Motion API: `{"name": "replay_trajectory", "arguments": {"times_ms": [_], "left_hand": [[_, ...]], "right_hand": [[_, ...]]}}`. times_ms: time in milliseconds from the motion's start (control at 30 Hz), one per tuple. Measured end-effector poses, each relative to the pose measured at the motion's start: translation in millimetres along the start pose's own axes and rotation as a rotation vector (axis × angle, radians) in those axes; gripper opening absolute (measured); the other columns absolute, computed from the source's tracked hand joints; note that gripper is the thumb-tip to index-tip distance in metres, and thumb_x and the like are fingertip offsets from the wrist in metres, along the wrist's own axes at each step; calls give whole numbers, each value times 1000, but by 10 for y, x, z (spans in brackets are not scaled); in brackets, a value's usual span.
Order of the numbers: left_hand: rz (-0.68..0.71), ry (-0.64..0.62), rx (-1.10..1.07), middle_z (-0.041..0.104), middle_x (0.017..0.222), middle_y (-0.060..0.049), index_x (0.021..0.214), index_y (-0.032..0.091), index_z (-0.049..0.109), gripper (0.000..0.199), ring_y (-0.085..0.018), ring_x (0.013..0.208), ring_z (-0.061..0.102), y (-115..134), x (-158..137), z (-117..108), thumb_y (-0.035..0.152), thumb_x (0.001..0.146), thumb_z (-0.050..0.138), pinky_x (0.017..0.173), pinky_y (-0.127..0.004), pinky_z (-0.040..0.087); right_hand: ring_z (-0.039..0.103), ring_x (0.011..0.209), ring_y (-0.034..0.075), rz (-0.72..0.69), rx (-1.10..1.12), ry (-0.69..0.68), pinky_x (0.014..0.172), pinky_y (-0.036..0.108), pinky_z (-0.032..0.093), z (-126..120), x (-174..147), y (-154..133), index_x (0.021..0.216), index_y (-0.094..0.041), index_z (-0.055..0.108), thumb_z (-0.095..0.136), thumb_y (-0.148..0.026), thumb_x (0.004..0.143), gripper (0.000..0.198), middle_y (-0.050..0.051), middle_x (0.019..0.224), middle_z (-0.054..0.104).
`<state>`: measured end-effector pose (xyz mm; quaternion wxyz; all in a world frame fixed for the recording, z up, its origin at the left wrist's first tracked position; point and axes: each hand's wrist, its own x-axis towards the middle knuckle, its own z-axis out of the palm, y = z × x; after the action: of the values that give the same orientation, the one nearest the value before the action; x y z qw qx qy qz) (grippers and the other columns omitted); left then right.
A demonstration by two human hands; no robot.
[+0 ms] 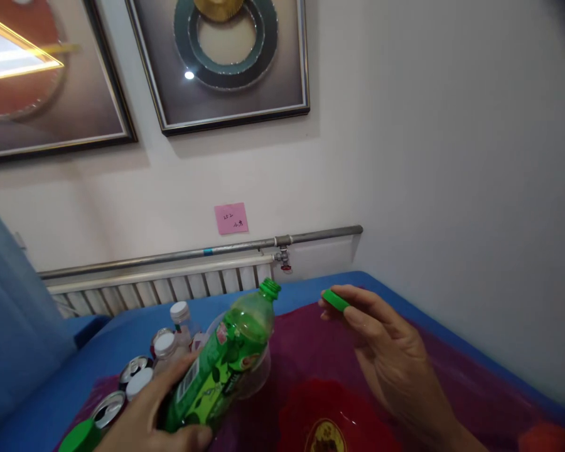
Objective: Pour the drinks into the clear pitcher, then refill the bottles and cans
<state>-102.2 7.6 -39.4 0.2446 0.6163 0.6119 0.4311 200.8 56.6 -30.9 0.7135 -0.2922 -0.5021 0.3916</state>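
My left hand (164, 408) is wrapped round the lower part of a green-labelled drink bottle (230, 358). The bottle leans to the right, and its threaded mouth is uncapped. Liquid shows below the shoulder. Between the thumb and fingers of my right hand (386, 345) is a green bottle cap (335, 300), held to the right of the bottle mouth and apart from it. Partly hidden behind the bottle is a clear round plastic container (262, 373). Below and between the hands lies a red dish or tray (348, 408) with a gold emblem.
Left of the bottle stand several drink cans (135, 370) and white-capped bottles (179, 311), with a green lid (81, 436) nearest me. A purple cloth (306, 339) covers part of the blue table (353, 280). Behind are a radiator (169, 289), a pipe (320, 235) and the wall.
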Motion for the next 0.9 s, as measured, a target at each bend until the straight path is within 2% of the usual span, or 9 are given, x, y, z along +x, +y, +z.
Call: {"name": "replay_trajectory", "arguments": {"times_ms": [200,367,500,633,800,900], "left_hand": [[-227,171,-253,71,115,-11,118,21,65,72,-40,112,62,146,35,-95,49,54,79,82,-46,58],[-268,167,-321,71,114,-9,117,23,61,73,-37,111,63,196,-101,-205,50,52,82,75,-39,60],[-252,235,-154,72,109,-7,105,22,63,64,-33,102,67,129,-256,-309,52,52,81,70,-32,59],[-214,304,57,73,88,-4,99,22,63,59,-30,82,70,147,-328,-402,56,53,77,68,-33,58],[-210,253,229,72,88,-6,106,20,62,69,-31,84,68,221,-293,-593,64,54,73,71,-36,56],[-254,239,285,72,94,-7,113,23,60,76,-33,91,67,247,-230,-711,68,54,73,80,-41,55]], "right_hand": [[66,91,20,9,-80,-70,84,33,54,4,-23,122,104,-28,72,66,-39,86,22,3,101,72],[67,91,20,4,-108,-105,86,33,54,45,-20,108,103,-28,73,67,-41,85,23,3,100,73],[67,86,19,-10,-137,-138,80,31,55,83,-41,34,101,-28,74,66,-40,85,22,2,94,74],[67,85,17,-40,-112,-168,81,30,56,106,-86,-49,100,-28,74,66,-38,85,20,1,93,73],[68,81,17,-63,-94,-175,77,30,57,147,-122,-130,98,-27,75,65,-37,84,19,1,91,74],[68,78,17,-69,-95,-167,76,30,57,171,-128,-146,95,-27,74,65,-35,82,18,1,88,74]]}}
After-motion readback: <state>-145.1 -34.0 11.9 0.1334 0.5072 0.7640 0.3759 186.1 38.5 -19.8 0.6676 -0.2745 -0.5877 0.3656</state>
